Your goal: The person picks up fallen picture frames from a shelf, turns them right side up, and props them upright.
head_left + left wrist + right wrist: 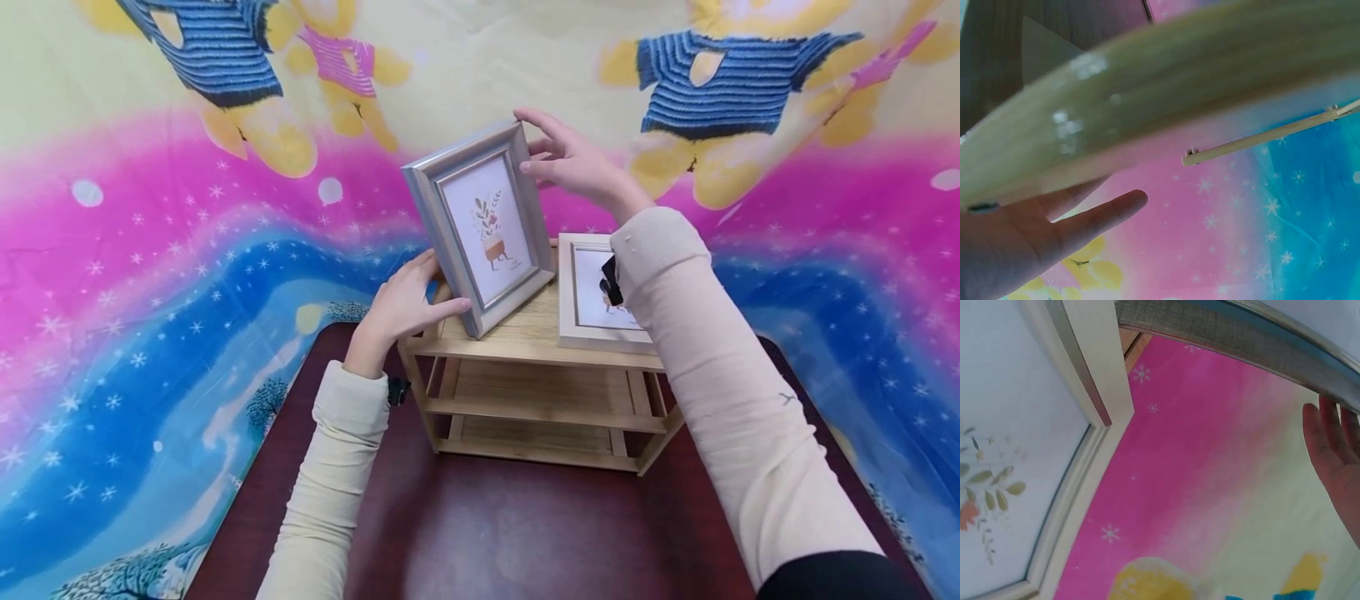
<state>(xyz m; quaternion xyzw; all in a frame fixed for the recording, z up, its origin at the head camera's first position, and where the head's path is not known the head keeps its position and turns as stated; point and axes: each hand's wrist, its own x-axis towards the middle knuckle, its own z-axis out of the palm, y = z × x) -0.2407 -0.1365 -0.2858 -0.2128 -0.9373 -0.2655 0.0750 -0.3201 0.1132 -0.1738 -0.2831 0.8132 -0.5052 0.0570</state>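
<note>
A silver-grey picture frame [442,218] with a potted-plant print stands tilted over the left part of a small wooden shelf's top [532,321]. My left hand [401,302] holds its lower left edge, thumb across the front and the other fingers partly hidden behind. At the upper right edge my right hand [573,158] grips it, the index finger reaching over the top corner. In the right wrist view, the fingertips [1329,415] meet the edge. A white picture frame [573,333] lies face up on the shelf's right side, partly covered by the right sleeve.
Below the top, the shelf has two lower tiers [540,387]. It stands on a dark red table [525,533]. Behind hangs a colourful cloth [465,50] with bears and snowflakes. A blurred wooden edge [1166,87] crosses the left wrist view.
</note>
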